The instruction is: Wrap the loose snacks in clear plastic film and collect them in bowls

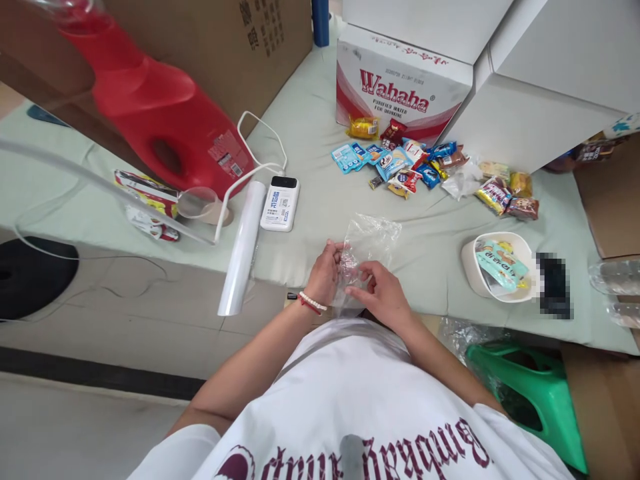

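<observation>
A clear plastic bag [367, 250] is held up just above the near edge of the pale green table [310, 153], in front of the person's chest. Its lower part is pinched between thumb and fingers of the left hand [325, 273], and the same stretch of film is gripped by the right hand [383, 293], fingers pressed together on it. The two hands are close, almost touching, with the bag between them; the bag's upper part is seen crumpled and standing free. A bead bracelet [313, 302] is worn on the left wrist.

Just right of the hands, a white bowl [470, 267] holding snack packets is seen on the table. Further back, a loose heap of wrapped snacks [400, 167] is spread out, in front of a Wahaha carton [400, 87]. To the left, a white roll [243, 250] is laid over the table edge, with a white power bank [280, 203] beside it and a red jug [165, 120] behind. A green stool [540, 393] is seen low on the right, beside the person.
</observation>
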